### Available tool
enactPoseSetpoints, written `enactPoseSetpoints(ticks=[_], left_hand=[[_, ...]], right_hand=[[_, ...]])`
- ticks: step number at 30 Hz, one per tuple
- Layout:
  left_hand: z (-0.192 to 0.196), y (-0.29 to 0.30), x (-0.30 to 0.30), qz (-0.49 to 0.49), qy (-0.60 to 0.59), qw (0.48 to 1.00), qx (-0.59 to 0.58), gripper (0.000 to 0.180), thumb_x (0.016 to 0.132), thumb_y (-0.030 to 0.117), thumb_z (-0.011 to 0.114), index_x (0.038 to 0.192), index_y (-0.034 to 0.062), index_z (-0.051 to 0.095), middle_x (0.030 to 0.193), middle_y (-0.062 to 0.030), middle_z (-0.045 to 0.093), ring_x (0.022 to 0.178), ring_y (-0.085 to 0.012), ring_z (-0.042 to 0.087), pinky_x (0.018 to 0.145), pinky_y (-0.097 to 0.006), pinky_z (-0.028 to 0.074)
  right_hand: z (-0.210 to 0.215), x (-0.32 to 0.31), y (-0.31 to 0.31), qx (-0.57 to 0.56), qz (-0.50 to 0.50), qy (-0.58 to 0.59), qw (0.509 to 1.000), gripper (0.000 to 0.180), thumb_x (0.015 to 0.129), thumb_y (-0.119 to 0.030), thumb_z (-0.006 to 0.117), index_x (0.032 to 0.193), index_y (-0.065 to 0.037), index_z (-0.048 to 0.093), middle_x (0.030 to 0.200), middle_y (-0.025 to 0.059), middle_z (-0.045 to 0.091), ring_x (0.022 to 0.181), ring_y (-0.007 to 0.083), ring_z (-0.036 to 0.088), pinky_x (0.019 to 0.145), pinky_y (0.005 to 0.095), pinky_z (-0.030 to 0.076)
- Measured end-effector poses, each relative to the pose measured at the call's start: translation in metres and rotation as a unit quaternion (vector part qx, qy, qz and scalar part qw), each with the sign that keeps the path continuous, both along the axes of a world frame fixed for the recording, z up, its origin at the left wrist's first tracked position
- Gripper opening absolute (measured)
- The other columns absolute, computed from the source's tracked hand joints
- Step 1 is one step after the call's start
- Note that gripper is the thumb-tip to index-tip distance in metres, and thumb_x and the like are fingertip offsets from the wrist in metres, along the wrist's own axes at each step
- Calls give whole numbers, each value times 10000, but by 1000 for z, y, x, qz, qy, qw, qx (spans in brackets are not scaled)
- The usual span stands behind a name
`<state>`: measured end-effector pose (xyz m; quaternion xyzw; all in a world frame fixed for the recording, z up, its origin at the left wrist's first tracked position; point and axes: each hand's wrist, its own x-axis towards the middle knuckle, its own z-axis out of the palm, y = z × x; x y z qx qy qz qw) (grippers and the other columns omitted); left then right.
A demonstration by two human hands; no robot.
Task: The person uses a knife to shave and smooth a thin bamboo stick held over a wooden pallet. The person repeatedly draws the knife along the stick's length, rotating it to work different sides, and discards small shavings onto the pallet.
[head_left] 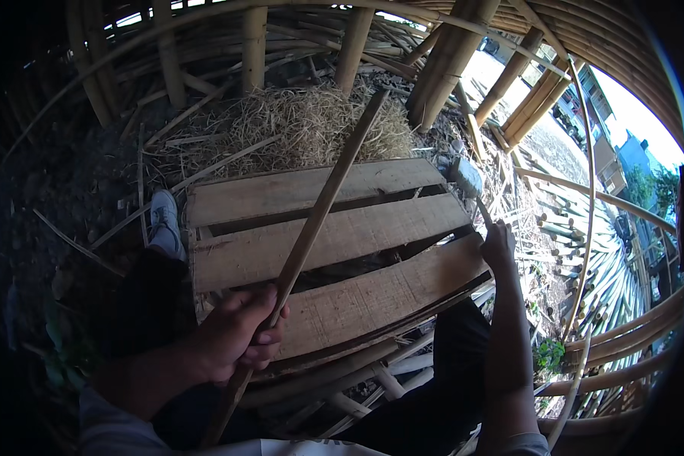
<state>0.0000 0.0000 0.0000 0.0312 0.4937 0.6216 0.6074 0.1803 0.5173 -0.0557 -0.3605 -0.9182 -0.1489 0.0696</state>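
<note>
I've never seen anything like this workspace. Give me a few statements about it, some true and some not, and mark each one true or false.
1. The left hand grips a long stick. True.
2. The right hand is empty. False: it holds a broad-headed tool by its handle.
3. A heap of dry strands lies beyond the wooden planks. True.
4. The planks fit together without gaps. False: dark gaps show between them.
5. The light-coloured shoe is to the right of the planks. False: it is to their left.
6. The stick slants across the planks in this view. True.
</note>
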Motion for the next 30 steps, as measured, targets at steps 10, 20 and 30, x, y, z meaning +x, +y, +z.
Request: enactPoseSetpoints(ticks=[10,20,30], left_hand=[[-6,-3,-2,-3,-7,1000,-20,363,1106,438,375,1043,98,484,668,18,386,471,-55,315,445,-228,300],[0,-5,-5,-5,-11,1000,1,343,1101,446,383,1042,127,493,656,19,390,458,-64,317,433,-235,287],[-4,-8,-4,9,-3,1000,2,348,1109,429,356,1036,114,484,654,19,397,454,-63,318,429,-233,276]], right_hand=[[31,-113,-133,-141,323,91,931,655,833,114,507,1402,-192,609,1076,131,658,930,338,681,787,430,552],[9,-101,-37,-64,46,29,996,517,826,75,535,1271,-152,670,1093,183,698,1006,367,695,797,482,570],[56,-98,-240,-260,346,-6,901,723,835,114,507,1528,-77,429,1046,183,584,949,350,656,807,445,542]])
